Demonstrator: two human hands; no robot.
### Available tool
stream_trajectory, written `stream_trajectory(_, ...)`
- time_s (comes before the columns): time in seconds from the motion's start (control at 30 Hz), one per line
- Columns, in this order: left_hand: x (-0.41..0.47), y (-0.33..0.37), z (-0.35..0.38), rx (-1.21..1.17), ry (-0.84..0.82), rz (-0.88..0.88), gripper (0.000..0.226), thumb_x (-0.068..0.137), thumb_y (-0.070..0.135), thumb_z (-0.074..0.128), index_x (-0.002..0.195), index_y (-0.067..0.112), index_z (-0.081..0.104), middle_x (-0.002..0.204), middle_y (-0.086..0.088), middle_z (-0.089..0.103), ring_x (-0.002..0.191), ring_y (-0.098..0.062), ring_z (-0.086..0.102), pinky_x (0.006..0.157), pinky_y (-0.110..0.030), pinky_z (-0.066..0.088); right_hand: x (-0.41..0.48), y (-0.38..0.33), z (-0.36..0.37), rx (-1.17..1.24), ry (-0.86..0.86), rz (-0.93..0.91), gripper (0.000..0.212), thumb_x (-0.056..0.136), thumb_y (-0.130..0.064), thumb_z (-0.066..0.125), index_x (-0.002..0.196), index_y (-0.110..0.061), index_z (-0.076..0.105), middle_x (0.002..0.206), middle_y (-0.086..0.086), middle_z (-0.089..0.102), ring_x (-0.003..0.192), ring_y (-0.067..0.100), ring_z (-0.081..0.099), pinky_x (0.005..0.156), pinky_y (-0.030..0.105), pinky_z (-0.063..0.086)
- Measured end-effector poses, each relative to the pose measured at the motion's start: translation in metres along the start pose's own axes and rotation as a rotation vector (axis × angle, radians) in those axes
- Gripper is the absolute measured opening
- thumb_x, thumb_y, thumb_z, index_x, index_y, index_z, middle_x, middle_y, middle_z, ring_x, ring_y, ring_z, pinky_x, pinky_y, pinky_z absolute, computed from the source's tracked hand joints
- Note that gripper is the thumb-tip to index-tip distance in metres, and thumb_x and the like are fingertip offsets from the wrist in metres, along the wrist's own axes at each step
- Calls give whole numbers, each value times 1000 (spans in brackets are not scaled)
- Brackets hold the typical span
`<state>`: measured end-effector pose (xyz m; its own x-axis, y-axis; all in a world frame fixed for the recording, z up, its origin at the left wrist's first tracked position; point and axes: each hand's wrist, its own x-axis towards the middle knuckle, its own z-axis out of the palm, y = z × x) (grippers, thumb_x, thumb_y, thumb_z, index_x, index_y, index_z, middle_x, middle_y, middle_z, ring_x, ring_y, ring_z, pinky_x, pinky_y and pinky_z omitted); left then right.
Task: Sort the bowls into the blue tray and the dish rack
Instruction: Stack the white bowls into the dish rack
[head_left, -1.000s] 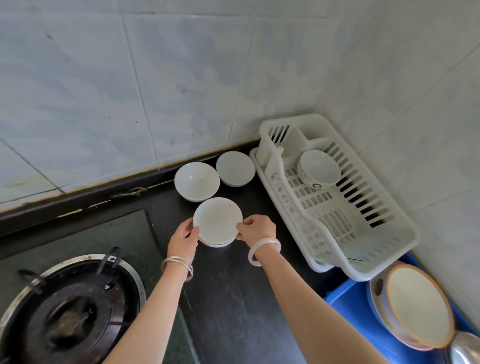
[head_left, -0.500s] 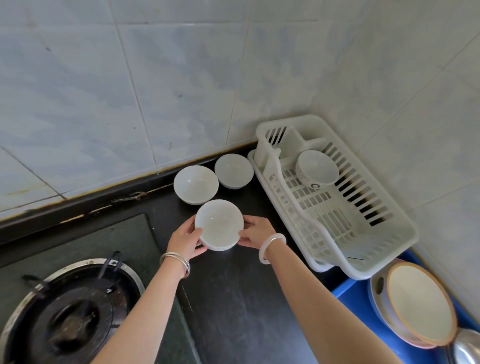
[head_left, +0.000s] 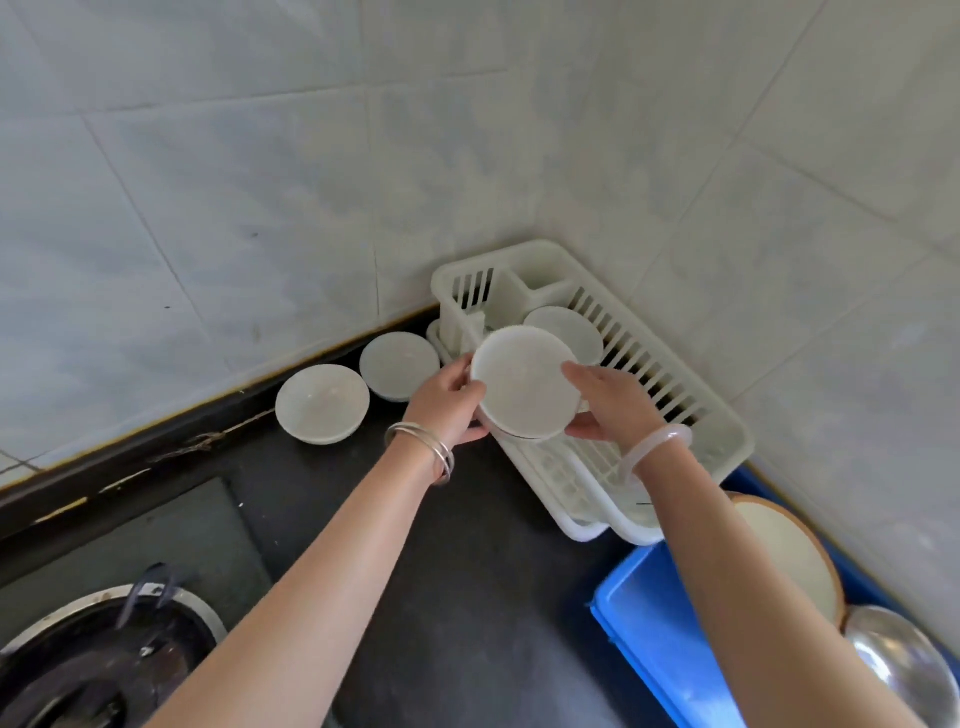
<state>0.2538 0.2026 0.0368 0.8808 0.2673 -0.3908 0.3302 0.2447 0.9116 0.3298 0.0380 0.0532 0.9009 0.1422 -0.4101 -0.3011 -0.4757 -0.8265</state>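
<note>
Both hands clamp one white bowl between them, the left hand gripping its left rim and the right hand its right rim, holding it in the air over the near-left edge of the white dish rack. Inside the dish rack, just behind the held bowl, lies a second bowl, and two more bowls stand on the dark counter to the rack's left, near the tiled wall. The blue tray sits just in front of the dish rack, holding a brown-rimmed dish and a metal bowl.
</note>
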Motion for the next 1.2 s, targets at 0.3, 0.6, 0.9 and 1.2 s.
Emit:
stream_trajectory(0.3, 51, -13, 118, 177, -181, -113, 45, 86, 1, 40, 125, 19, 51, 117, -11, 55, 90, -27, 55, 67, -36, 55, 43, 45, -89, 65, 124, 237, 40, 90, -48, 50, 109, -13, 52, 86, 5, 58, 78, 27, 62, 60, 34, 54)
stream_trajectory(0.6, 88, -41, 161, 184, -235, -361, 52, 88, -12, 34, 135, 9, 40, 138, -21, 42, 115, -40, 51, 90, -49, 49, 80, 73, -118, 52, 102, 358, 46, 90, -42, 55, 122, -10, 51, 119, 15, 57, 81, 26, 60, 50, 31, 51)
stream_trajectory(0.9, 99, -52, 168, 231, -255, -400, 53, 88, -13, 39, 138, 7, 37, 138, -22, 42, 119, -38, 51, 92, -44, 50, 99, 89, -119, -202, 78, 337, 50, 92, -43, 49, 124, -5, 50, 111, 17, 64, 95, 35, 65, 86, 49, 55)
stream_trajectory(1.2, 98, -52, 166, 186, -264, -396, 52, 88, -10, 42, 136, 9, 41, 142, -16, 40, 126, -36, 46, 90, -39, 50, 93, 87, -118, -751, 114, 137, 40, 96, -37, 36, 107, -8, 61, 92, 11, 65, 82, 28, 61, 74, 33, 48)
